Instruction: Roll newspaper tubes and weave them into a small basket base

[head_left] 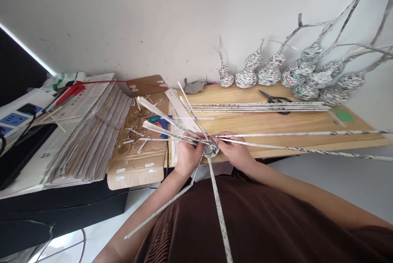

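Note:
Between my hands, at the table's front edge, is a small woven piece of rolled newspaper point(211, 149), with long paper strips sticking out all around. My left hand point(189, 154) is closed round its left side and the bases of several strips. From the other side, my right hand point(233, 148) pinches a paper strip point(276, 135) where it meets the weave; this strip and another point(307, 149) stretch far to the right. One strip point(217, 197) hangs down across my lap, and another point(159, 210) slants down to the left. My fingers partly cover the weave.
Several straight paper rolls point(260, 107) lie behind my hands, over black scissors point(278, 98). Finished gourd-shaped weaves point(245, 75) stand along the wall. Left are a glue gun point(164, 124), a littered cardboard sheet point(138, 158), a newspaper stack point(92, 140) and a power strip point(15, 120).

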A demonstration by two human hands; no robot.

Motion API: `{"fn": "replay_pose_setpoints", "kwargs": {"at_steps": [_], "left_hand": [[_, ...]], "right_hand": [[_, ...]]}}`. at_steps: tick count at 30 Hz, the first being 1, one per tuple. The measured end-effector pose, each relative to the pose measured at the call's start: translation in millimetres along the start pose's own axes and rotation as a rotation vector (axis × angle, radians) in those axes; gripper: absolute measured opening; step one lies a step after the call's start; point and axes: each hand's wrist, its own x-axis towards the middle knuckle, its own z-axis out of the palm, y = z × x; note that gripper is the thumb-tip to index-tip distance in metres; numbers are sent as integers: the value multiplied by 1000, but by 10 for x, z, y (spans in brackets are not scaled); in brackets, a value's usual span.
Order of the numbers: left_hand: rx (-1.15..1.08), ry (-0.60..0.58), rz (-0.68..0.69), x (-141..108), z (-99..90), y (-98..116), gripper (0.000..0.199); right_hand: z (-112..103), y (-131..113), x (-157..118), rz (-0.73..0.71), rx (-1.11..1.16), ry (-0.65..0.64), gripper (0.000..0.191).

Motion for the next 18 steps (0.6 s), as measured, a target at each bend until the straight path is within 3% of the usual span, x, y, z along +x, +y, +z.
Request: {"fn": "replay_pose_setpoints", "kwargs": {"at_steps": [9,14,18], "left_hand": [[41,-23,21,31,19,39,12],[-92,-59,-86,6,-2,15,11],[-198,-168,-150,6,-165,56,30]], "right_hand": [[-5,-12,-21,-73,-77,1,14],[-29,-43,4,-59,-147,-14,14],[-75,-57,68,-92,-211,-6,14]]}}
